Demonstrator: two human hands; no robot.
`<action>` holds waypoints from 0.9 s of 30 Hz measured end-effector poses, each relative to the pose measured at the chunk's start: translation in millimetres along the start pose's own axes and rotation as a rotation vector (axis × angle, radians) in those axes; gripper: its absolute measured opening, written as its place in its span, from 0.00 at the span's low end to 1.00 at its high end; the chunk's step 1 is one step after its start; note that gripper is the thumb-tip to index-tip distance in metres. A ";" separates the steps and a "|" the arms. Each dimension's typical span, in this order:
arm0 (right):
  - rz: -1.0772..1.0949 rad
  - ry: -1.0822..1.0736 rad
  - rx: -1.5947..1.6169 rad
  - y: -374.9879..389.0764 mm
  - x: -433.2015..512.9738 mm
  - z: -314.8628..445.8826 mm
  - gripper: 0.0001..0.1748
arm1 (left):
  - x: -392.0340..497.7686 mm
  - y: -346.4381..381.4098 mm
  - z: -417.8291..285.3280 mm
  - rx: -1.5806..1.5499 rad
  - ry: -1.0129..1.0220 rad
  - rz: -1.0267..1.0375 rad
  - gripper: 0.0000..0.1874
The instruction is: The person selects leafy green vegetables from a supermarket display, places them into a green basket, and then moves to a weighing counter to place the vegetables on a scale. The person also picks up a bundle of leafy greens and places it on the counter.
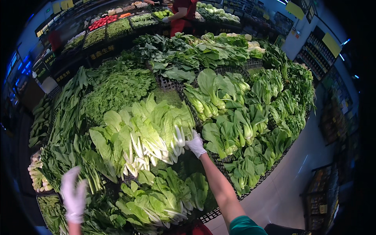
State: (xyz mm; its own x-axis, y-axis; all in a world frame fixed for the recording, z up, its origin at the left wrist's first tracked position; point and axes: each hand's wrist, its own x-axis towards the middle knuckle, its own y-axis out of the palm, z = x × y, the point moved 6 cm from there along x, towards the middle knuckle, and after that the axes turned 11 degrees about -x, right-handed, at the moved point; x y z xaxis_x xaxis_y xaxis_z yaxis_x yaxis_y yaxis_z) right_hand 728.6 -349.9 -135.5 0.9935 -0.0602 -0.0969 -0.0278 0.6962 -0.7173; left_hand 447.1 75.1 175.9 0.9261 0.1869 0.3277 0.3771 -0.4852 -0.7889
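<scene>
My right hand (pixel 195 144), in a white glove, touches the right end of a pile of pale green leafy cabbage (pixel 147 129) with white stalks; its fingertips are partly behind the stalks. My left hand (pixel 73 194), also white-gloved and blurred by motion, is raised at the lower left above dark leafy greens (pixel 100 211), fingers apart and holding nothing. Between my arms, nearer me, lies a smaller heap of similar leafy greens (pixel 161 196). Bok choy (pixel 246 129) fills the crates to the right of my right hand.
Black plastic crate edges (pixel 216 160) divide the display. Frilly green herbs (pixel 117 85) and long-leaved greens (pixel 70 102) lie behind and left. A person in a red apron (pixel 182 17) stands beyond, near tomatoes (pixel 102 23). Tiled floor (pixel 282 182) and low shelves (pixel 318 196) are at right.
</scene>
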 end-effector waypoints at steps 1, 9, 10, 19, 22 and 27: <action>0.018 -0.070 0.174 0.2 0.8 -1.5 0.39 | 24.3 57.5 -41.7 -0.084 0.045 0.103 0.24; 0.166 0.184 0.776 27.7 -3.6 -29.5 0.50 | 106.2 384.8 -185.8 0.194 0.702 0.739 0.34; 0.120 0.207 0.485 21.7 -5.1 -29.7 0.47 | 105.1 402.3 -176.9 0.299 0.674 0.848 0.36; 0.491 0.229 0.994 -10.7 -17.4 29.0 0.28 | 106.9 350.1 -116.5 0.372 0.706 0.664 0.36; 0.469 0.167 0.985 -7.4 -15.2 35.1 0.34 | 108.1 338.5 -107.9 0.344 0.665 0.621 0.35; 0.543 0.264 1.222 10.6 -18.7 26.1 0.37 | 110.1 329.1 -98.6 0.320 0.652 0.583 0.36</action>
State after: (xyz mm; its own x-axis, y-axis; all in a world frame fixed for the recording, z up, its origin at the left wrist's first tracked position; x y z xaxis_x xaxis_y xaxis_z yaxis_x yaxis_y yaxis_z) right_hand 712.6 -322.7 -123.2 0.8344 0.3835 -0.3959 -0.1528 0.8510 0.5024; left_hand 672.0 -148.2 3.6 0.8171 -0.5763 -0.0143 -0.0705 -0.0752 -0.9947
